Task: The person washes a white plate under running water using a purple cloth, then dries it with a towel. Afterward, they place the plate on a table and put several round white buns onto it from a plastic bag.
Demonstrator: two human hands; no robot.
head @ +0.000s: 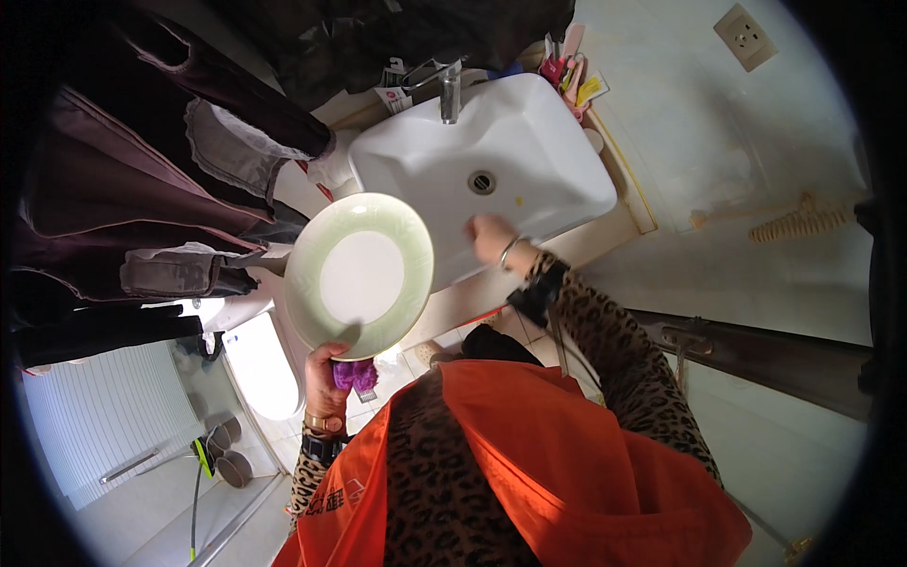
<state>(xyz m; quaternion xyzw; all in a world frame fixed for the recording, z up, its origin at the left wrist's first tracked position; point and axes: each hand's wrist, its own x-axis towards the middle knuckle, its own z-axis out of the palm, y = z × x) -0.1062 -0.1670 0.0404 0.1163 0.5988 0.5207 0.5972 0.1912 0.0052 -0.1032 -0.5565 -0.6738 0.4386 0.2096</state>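
Note:
My left hand [328, 380] grips the lower rim of a pale green plate [361, 276] with a white centre. A purple cloth [354, 375] is bunched under the plate in the same hand. My right hand [490, 236], slightly blurred, is over the near part of a white washbasin [567, 163]; its fingers look curled, and whether they hold anything is not plain. The drain [481, 183] lies just beyond that hand, with a small yellow spot [519, 201] beside it. A chrome faucet [450, 92] stands at the basin's far edge.
Dark clothes [142, 163] hang at the left, close to the basin. Toothbrushes and tubes [574, 78] fill a holder at the basin's far right corner. A toilet [262, 365] stands at the lower left, and a brown comb-like item [801, 223] is at the right wall.

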